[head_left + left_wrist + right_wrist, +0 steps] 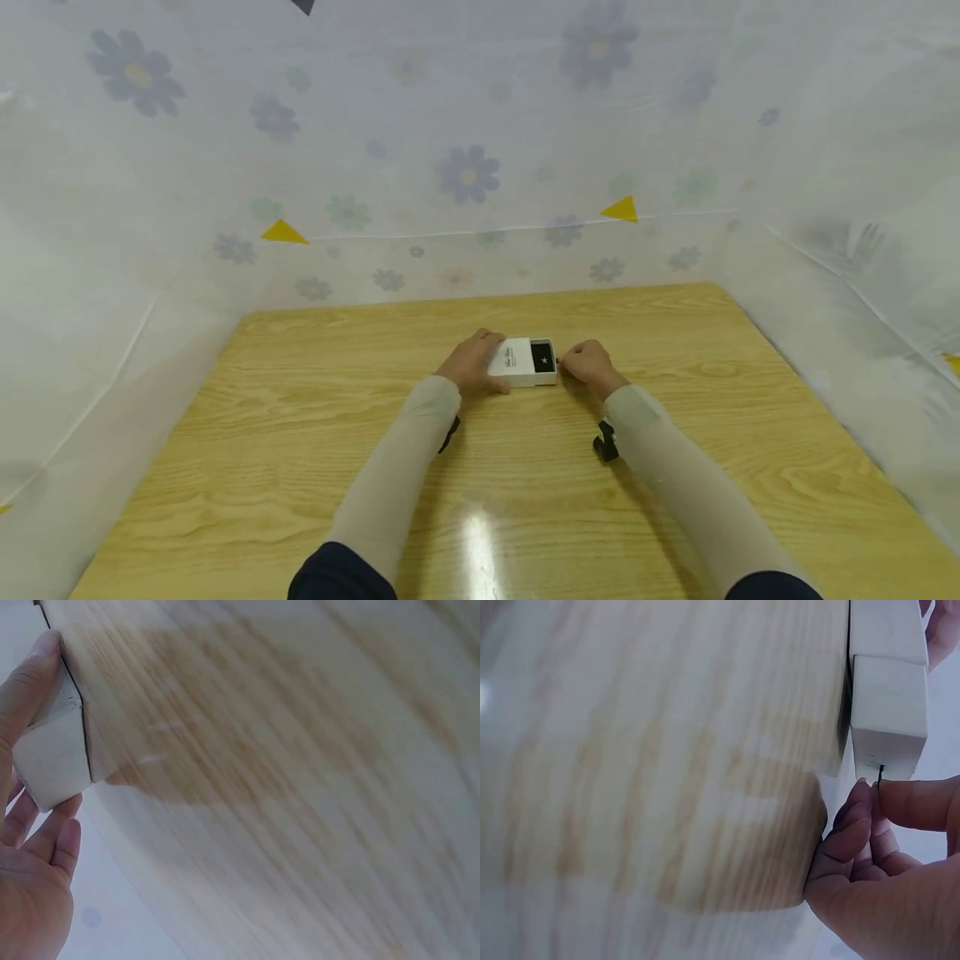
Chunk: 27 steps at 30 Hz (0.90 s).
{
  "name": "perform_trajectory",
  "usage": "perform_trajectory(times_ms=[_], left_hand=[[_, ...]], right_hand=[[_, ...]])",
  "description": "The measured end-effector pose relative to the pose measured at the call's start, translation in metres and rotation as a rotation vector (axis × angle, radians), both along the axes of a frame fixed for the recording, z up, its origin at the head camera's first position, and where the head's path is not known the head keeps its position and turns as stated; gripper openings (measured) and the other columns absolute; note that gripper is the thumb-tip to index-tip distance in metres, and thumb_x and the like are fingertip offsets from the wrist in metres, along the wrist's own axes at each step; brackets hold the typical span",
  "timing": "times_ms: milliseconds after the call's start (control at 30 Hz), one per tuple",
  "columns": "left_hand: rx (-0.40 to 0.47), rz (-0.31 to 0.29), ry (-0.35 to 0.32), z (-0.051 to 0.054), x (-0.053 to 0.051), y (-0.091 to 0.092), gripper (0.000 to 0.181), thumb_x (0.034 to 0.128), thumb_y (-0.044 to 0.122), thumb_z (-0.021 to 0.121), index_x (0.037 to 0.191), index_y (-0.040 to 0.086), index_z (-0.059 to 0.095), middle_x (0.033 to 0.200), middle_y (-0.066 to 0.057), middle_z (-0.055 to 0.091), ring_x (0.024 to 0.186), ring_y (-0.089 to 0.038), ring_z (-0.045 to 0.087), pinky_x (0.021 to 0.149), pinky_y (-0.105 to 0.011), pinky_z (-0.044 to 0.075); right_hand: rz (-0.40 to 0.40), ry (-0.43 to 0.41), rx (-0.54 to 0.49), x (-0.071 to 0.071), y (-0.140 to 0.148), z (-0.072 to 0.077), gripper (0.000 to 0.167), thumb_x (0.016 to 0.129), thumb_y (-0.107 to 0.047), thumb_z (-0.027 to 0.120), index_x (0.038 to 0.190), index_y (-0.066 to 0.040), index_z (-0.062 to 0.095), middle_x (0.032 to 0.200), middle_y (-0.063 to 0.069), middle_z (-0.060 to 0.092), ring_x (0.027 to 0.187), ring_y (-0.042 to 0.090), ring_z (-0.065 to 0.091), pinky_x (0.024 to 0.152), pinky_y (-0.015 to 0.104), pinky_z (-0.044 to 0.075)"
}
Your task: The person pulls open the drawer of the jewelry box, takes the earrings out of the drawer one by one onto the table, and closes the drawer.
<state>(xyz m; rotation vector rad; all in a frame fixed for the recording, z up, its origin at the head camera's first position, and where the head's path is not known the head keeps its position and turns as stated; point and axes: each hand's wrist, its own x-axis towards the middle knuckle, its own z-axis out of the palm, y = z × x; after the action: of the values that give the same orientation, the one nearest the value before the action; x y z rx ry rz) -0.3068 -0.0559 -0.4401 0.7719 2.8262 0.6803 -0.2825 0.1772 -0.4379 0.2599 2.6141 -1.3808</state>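
Observation:
A small white box (512,358) with dark lettering lies on the wooden table, its inner drawer (546,379) slid partly out to the right. Inside the drawer is a black insert (543,358) with a small white mark. My left hand (472,363) grips the sleeve from its left end; in the left wrist view the thumb and fingers of that hand (37,877) hold opposite sides of the box (56,754). At the drawer's right end, my right hand (590,364) pinches a short dark pull tab (880,774) between thumb and curled fingers, seen closely in the right wrist view.
The wooden table (337,433) stretches around the box on all sides. White flower-patterned sheeting (420,150) hangs behind it and along both sides, with yellow triangles (285,232) on it. Dark wrist devices (606,442) sit under the forearms.

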Motion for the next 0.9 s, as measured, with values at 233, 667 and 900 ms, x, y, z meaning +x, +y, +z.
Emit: perform_trajectory(times_ms=[233, 667, 900], left_hand=[[0.027, -0.035, 0.034, -0.005, -0.003, 0.003, 0.096, 0.0683, 0.043, 0.085, 0.146, 0.011, 0.038, 0.140, -0.006, 0.045, 0.124, -0.024, 0.048, 0.107, -0.038, 0.040], [0.034, 0.001, 0.005, -0.003, -0.002, -0.004, 0.097, 0.0670, 0.040, 0.086, 0.146, 0.011, 0.038, 0.138, -0.006, 0.046, 0.123, -0.023, 0.049, 0.107, -0.037, 0.039], [0.015, 0.001, 0.011, -0.008, -0.001, -0.004, 0.098, 0.0689, 0.044, 0.084, 0.148, 0.011, 0.036, 0.141, -0.006, 0.044, 0.126, -0.024, 0.047, 0.107, -0.038, 0.040]], right_hand=[[-0.001, 0.005, -0.005, 0.005, 0.016, 0.005, 0.023, 0.092, -0.009, 0.048, 0.079, 0.001, 0.064, 0.111, 0.022, 0.062, 0.084, 0.024, 0.051, 0.070, 0.031, 0.044], [0.035, 0.033, 0.039, 0.008, 0.035, 0.002, 0.027, 0.092, -0.008, 0.044, 0.079, 0.003, 0.065, 0.116, 0.025, 0.061, 0.095, 0.034, 0.057, 0.083, 0.041, 0.049], [0.036, 0.036, 0.039, 0.009, 0.037, 0.002, 0.028, 0.093, -0.010, 0.049, 0.100, 0.008, 0.069, 0.121, 0.026, 0.060, 0.109, 0.039, 0.055, 0.086, 0.043, 0.050]])
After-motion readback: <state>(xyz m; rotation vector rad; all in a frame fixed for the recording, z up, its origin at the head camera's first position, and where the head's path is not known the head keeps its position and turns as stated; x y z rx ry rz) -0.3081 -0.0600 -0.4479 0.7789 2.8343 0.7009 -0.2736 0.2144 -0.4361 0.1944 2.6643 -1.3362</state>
